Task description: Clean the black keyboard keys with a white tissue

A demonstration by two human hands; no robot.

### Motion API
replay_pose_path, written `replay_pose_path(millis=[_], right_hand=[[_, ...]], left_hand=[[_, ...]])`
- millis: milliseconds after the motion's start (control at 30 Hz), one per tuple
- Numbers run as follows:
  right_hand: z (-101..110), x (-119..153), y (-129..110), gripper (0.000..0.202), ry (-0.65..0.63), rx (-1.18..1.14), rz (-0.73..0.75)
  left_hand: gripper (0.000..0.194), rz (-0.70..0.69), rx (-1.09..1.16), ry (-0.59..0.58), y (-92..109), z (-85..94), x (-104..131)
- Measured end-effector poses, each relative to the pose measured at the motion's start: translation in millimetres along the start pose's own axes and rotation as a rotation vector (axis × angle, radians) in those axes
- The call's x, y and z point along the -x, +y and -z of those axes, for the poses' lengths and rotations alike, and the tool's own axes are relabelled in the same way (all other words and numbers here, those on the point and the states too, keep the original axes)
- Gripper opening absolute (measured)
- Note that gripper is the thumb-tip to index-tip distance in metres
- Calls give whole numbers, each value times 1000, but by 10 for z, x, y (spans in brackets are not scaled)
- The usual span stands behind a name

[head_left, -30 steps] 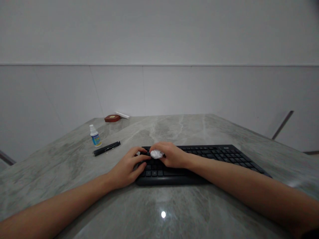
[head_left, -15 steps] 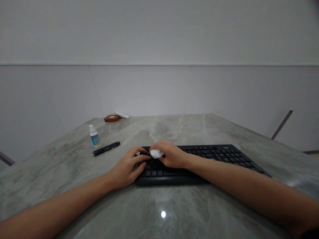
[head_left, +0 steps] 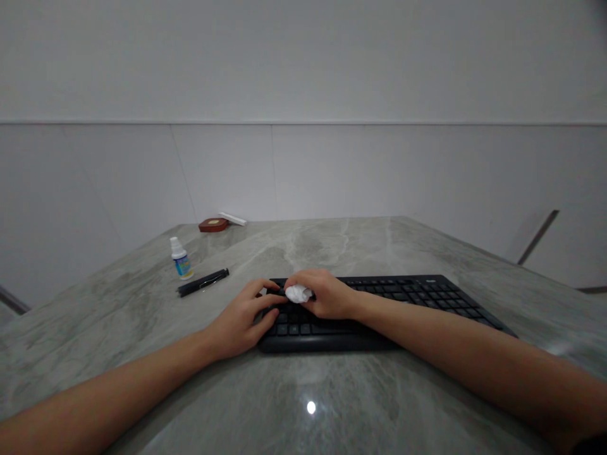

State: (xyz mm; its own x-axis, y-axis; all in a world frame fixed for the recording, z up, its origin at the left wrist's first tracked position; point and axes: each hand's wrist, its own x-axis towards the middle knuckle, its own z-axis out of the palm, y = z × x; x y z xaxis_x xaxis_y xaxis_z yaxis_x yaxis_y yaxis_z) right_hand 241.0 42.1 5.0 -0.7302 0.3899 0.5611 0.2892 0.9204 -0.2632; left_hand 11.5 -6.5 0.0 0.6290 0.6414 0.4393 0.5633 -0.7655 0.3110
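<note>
A black keyboard [head_left: 327,343] lies in front of me, its left end under both hands. My left hand [head_left: 244,319] rests on that end, fingers spread and stretched over the keys, thumb apart from them. Close beside its fingertips, my right hand [head_left: 325,294] is closed around a crumpled white tissue [head_left: 298,293], which bulges out toward the left hand. Between the two hands the keys are dark, and I cannot make out whether the tissue touches them. The right hand and forearm hide part of the middle keys.
On the grey marbled table [head_left: 294,246], a small white bottle [head_left: 182,260] with a blue label stands at left. A black pen-like object [head_left: 203,282] lies nearer. At the far edge are a reddish-brown case [head_left: 213,225] and a white flat object [head_left: 232,219], before a wall [head_left: 332,170].
Hardly anything differs. Both hands stay on the keyboard's left end, and the tissue in the right hand has shifted very slightly at most.
</note>
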Motion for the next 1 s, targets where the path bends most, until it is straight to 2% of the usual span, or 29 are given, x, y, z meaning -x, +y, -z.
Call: replay_pose_path(millis=[200,333,500,667,800,1000], right_hand=[[-13,1,13,33,34,29,-50],[-19,-1,18,37,11,3,6],[-21,3,7,32,49,33,-50],[-6,8,-10,30,38,12,3],[-1,0,-7,27,56,33,-64],[9,-5,-16,27,30,-32,-63]], left_hand=[[31,1,3,4,-16,-18,-8],[31,-5,0,11,-19,-22,1],[31,-3,4,10,-17,-14,10],[31,-12,11,17,-17,-14,1],[31,-16,6,20,-7,-7,-1],[31,-24,-2,20,-7,-11,9]])
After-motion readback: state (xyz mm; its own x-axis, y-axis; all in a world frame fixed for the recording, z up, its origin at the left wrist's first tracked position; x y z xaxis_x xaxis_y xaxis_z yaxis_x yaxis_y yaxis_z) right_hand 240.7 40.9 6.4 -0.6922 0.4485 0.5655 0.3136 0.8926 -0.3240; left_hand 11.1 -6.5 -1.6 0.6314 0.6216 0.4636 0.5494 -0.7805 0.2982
